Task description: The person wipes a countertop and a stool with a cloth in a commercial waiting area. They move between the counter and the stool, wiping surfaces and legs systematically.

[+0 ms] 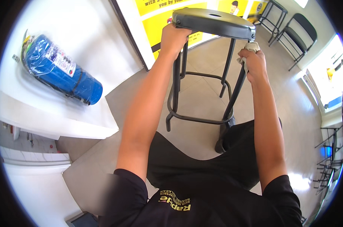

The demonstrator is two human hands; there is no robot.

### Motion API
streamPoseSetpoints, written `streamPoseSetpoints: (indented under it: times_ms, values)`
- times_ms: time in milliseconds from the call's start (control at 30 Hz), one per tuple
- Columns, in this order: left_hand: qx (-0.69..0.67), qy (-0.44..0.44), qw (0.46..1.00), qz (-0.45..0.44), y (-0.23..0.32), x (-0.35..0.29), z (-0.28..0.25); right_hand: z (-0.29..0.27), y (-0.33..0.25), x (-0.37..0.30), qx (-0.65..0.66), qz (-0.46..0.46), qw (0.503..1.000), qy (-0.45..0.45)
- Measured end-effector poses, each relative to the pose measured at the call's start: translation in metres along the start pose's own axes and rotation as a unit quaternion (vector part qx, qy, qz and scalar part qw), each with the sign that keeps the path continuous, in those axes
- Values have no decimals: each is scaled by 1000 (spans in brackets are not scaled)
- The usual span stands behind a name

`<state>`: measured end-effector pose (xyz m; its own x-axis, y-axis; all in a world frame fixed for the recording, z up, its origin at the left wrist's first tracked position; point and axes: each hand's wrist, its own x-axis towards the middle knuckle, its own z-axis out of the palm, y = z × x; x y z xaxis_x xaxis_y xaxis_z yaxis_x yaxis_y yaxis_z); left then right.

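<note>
A black metal stool (213,23) with a round seat stands in front of me, its legs joined by a ring-like lower frame. My left hand (174,39) grips the stool at its left side, just under the seat rim, with the fingertips hidden beneath it. On the right, my right hand (253,62) is closed around a pale cloth (251,47), pressed against the upper part of the right front leg below the seat. Both arms are stretched forward.
A blue fire extinguisher (65,70) in clear plastic rests on a white ledge (58,117) at left. Behind the stool is a yellow poster wall (152,26). A black folding chair (300,36) and another stool (275,17) stand at the far right. More chairs (328,162) line the right edge.
</note>
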<state>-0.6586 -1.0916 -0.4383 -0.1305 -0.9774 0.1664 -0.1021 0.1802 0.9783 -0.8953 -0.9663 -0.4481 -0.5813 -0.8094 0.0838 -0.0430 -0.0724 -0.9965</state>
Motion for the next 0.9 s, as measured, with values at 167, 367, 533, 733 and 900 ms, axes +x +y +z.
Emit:
streamPoseSetpoints:
  times_ms: [167, 367, 533, 733, 900]
  values:
    - [-45, 170, 983, 47, -4, -49, -64, 59, -6, -32, 40, -63, 993, -86]
    - [-50, 284, 953, 95, -24, -95, -159, 148, 2, -57, 63, -65, 976, -196]
    - [-30, 366, 923, 113, -40, -116, -206, 210, 21, -67, 40, -73, 962, -261]
    - [-44, 427, 890, 155, -72, -121, -222, 253, 64, -61, 42, -111, 951, -286]
    - [17, 445, 881, 161, -93, -128, -232, 264, 55, -70, 39, -85, 933, -347]
